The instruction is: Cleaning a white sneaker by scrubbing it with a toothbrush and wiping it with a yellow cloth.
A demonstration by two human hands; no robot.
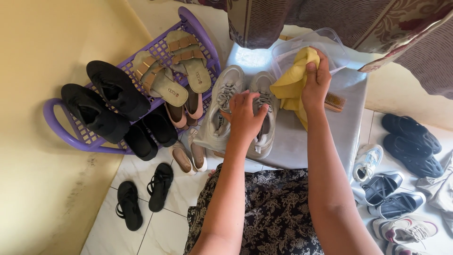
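Two pale grey sneakers lie side by side on a grey stool top [347,120]. My left hand [245,115] rests with spread fingers on the right sneaker [264,132], beside the left sneaker [222,108]. My right hand [316,82] grips a yellow cloth [290,85] that hangs over the rim of a clear plastic tub [330,47]. A small wooden brush [335,101] lies just right of my right wrist.
A purple plastic shoe rack [61,132] at the left holds black shoes [101,106], tan buckle sandals [174,66] and flats. Black flip-flops [144,193] lie on the tiled floor. More shoes [401,156] lie at the right. A patterned curtain [354,21] hangs behind.
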